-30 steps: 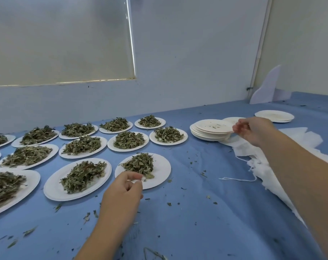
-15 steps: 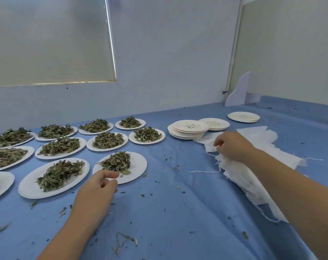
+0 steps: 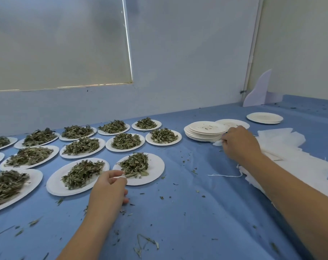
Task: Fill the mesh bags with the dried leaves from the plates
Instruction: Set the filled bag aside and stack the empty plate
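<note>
Several white plates heaped with dried green leaves lie in rows on the left of the blue table cover. The nearest plate (image 3: 153, 173) carries a leaf pile (image 3: 135, 164). My left hand (image 3: 108, 186) pinches this plate's near rim between thumb and forefinger. A pile of white mesh bags (image 3: 290, 147) lies at the right, with a loose drawstring (image 3: 225, 175) trailing from it. My right hand (image 3: 238, 145) rests on the pile's far end and pinches a corner of a mesh bag (image 3: 217, 143) beside the empty plates.
A stack of empty plates (image 3: 204, 131) stands mid-table, with another empty plate (image 3: 232, 123) behind it and a third (image 3: 264, 117) farther right. Leaf crumbs litter the blue cover (image 3: 178, 212). A wall runs along the back, with a white cut-out board (image 3: 257, 91) in the corner.
My right hand dropped from the plate stack onto the bag pile and now pinches a bag corner close to the stack. My left hand stays at the nearest plate's rim.
</note>
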Available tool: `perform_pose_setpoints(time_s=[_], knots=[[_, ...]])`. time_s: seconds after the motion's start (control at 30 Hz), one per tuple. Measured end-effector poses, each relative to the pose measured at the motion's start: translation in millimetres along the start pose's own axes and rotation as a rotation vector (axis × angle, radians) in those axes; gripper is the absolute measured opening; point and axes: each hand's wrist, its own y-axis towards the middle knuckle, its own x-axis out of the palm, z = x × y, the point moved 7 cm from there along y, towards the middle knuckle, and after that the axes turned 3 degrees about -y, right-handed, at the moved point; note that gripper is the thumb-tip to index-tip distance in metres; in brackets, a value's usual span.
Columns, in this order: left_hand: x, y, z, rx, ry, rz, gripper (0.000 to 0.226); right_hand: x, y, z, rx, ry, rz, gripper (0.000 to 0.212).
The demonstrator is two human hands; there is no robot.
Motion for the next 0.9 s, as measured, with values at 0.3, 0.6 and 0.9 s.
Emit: perform_pose_setpoints(time_s=[0.3, 0.6, 0.9], knots=[[-8, 3, -6, -0.16, -0.192, 0.048, 0.021, -80, -9, -20, 0.158, 0.779, 0.334, 0.011], [0, -16, -13, -0.468, -0.518, -0.167, 0.032, -27, -38, -78, 0.106, 0.932, 0.212, 0.017], [-1, -3, -16, -0.533, -0.493, -0.151, 0.034, -8, -39, -84, 0.096, 0.987, 0.033, 0.018]])
